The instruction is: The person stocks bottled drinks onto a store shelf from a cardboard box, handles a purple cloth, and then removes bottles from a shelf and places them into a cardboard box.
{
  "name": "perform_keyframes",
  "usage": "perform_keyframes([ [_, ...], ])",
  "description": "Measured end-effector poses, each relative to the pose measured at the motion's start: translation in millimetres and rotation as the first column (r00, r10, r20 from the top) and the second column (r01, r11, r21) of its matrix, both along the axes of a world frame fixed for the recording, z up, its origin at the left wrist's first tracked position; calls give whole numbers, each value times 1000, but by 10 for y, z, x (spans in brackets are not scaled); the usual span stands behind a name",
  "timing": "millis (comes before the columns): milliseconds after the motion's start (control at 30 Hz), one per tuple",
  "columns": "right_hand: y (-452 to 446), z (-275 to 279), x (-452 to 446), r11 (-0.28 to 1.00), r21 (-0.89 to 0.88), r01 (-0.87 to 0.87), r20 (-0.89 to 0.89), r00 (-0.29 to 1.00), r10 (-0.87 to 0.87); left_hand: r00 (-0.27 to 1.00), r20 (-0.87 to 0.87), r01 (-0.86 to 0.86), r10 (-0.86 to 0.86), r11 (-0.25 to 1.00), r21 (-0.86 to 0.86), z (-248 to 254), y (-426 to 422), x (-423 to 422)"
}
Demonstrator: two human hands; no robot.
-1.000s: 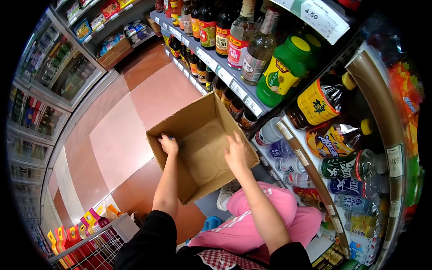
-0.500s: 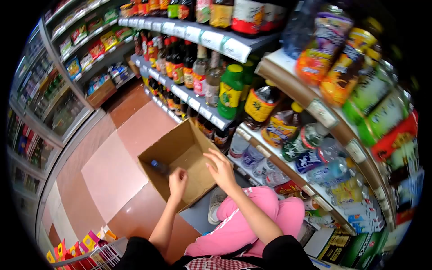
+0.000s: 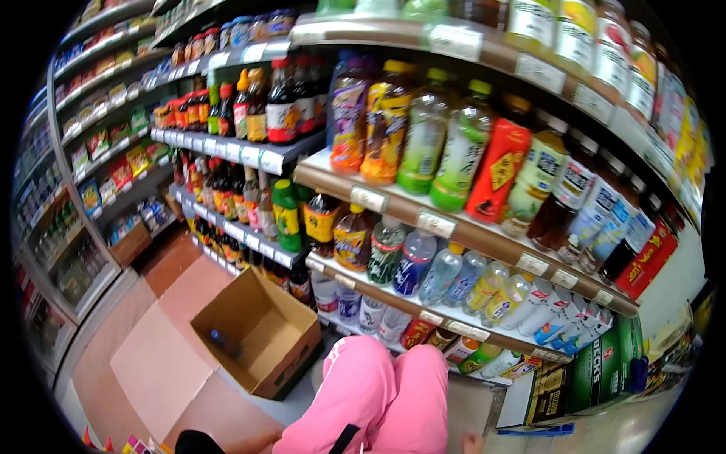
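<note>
An open cardboard box (image 3: 291, 344) stands on the floor to the left of my pink-trousered knees. A clear bottle with a blue cap (image 3: 219, 337) lies inside it, against the left side. Only a small bit of my right hand (image 3: 473, 443) shows at the bottom edge, right of my knees, and its fingers cannot be made out. Of my left arm, a black sleeve and a strip of forearm show beside my left leg, while the hand itself is out of sight. Neither hand touches the box.
Drink bottles line the shelves (image 3: 435, 222) in front and to the right. Sauce bottles fill the shelf (image 3: 257, 159) farther left. A green Beck's carton (image 3: 597, 363) stands at lower right. Glass-door cabinets (image 3: 64, 250) are on the left, and colourful packets (image 3: 136, 445) show at lower left.
Both hands have left the box and dropped to the bottom edge of the view. My view has tilted up and turned right, bringing more of the drink shelves into sight. The bottle remains in the box.
</note>
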State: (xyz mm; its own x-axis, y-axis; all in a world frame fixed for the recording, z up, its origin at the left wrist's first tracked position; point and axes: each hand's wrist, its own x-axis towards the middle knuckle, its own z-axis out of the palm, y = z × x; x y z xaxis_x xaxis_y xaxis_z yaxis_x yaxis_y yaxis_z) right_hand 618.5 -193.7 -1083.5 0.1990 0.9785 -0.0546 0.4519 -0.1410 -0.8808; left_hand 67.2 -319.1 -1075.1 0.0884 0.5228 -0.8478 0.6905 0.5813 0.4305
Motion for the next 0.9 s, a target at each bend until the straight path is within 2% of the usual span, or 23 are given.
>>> perform_keyframes([
  [33, -99, 128, -125, 990, -128, 54, 19, 998, -52, 999, -23, -31, 33, 997, 67, 137, 145, 13],
  [100, -77, 352, -418, 969, -236, 66, 14, 998, -65, 994, -36, -95, 106, 966, 240, 443, 506, 67],
  [200, 201, 659, -929, 972, -236, -23, -11, 1000, 21, 978, 17, -187, 207, 844, 502, 963, 1082, 178],
  [300, 601, 948, -1467, 975, -182, -130, -20, 992, 128, 963, 101, -253, 251, 707, 660, 1351, 1574, 223],
  [400, 1081, 1136, -2007, 967, -125, -220, -10, 975, 221, 947, 156, -304, 279, 635, 710, 1457, 2030, 109],
  [500, 1576, 1203, -2451, 959, -99, -267, 9, 963, 269, 940, 168, -324, 298, 618, 717, 1405, 2515, -62],
  [700, 2155, 1331, -2855, 951, -173, -257, 37, 963, 267, 944, 122, -309, 306, 695, 649, 1379, 3212, -419],
  [900, 2222, 1459, -2902, 941, -208, -268, 60, 957, 285, 955, 70, -264, 287, 723, 638, 1505, 3328, -441],
])
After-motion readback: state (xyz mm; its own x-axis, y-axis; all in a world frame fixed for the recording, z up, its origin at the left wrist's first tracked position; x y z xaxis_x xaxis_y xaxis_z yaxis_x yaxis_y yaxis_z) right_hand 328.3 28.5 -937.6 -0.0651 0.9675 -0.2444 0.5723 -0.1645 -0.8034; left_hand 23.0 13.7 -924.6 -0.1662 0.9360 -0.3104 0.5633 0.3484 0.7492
